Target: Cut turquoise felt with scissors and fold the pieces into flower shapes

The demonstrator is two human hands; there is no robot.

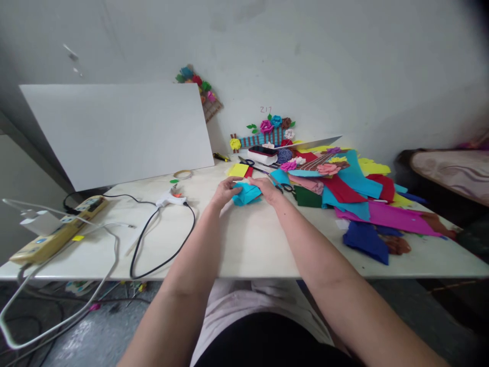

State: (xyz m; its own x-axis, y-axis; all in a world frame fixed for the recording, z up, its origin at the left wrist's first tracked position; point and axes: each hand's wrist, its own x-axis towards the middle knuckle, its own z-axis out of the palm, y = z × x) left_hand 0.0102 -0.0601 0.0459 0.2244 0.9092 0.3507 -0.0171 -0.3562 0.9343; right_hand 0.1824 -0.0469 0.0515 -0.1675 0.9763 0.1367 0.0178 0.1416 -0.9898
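Stretching from side to side, a smooth white desk (252,244) carries a broad, flat white board (118,132) standing along the left part of its back edge. Toward the right edge spreads a loose heap of many-coloured, felt- or paper-like sheets (385,211), matte and creased. Between the front and back edges, near mid-width, the person's left hand (225,193) has thumb and fingers closed on the left side of a crumpled turquoise sheet (246,196); the right hand (266,189) covers its upper right, the fingertips too hidden to tell whether they pinch. The turquoise sheet should prove light, limp and easily creased, with little slip; its edges, taken gently between thumb and fingertips, probably offer the best hold. A flat yellow square (237,170) lies just behind the hands.
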